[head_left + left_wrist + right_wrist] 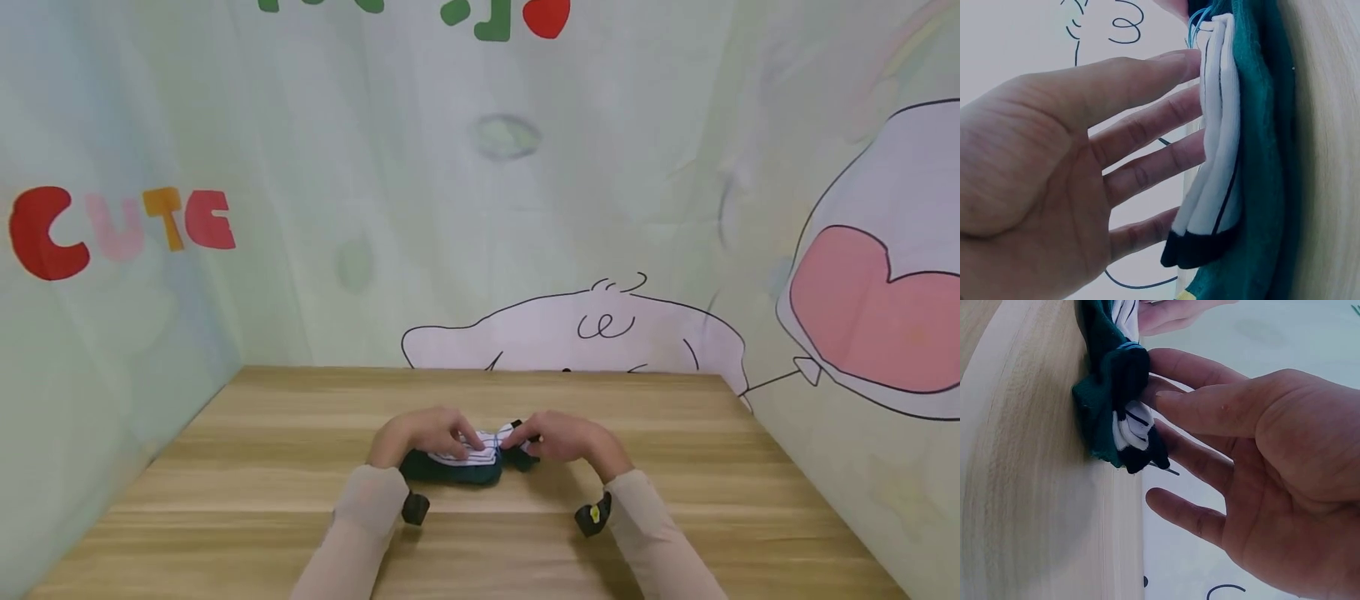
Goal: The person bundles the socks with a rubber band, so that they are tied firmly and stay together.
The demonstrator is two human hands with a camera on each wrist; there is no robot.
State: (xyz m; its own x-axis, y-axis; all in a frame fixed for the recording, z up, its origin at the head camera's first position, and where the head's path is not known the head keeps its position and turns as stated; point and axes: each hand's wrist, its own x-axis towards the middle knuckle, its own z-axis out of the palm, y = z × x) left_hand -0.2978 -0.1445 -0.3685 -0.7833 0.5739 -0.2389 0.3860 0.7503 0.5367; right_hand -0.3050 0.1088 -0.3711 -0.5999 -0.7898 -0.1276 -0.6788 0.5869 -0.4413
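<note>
A bundle of socks lies lengthwise on the wooden table: a white sock (1216, 125) with thin black stripes and a black end rests along a dark green one (450, 475). Thin blue string (1129, 345) is wound around the bundle, pinching it in toward its right end. My left hand (431, 431) reaches over the longer left part, with fairly straight, spread fingers right at the white sock. On the short right end beyond the string, my right hand (564, 435) has its fingertips against the folded fabric, its fingers extended and its little finger apart.
The wooden table top (247, 467) extends on all sides of the bundle. Behind it hangs a pale curtain (315, 275) with printed letters and cartoon shapes. Dark wrist devices (592, 517) sit at both cuffs.
</note>
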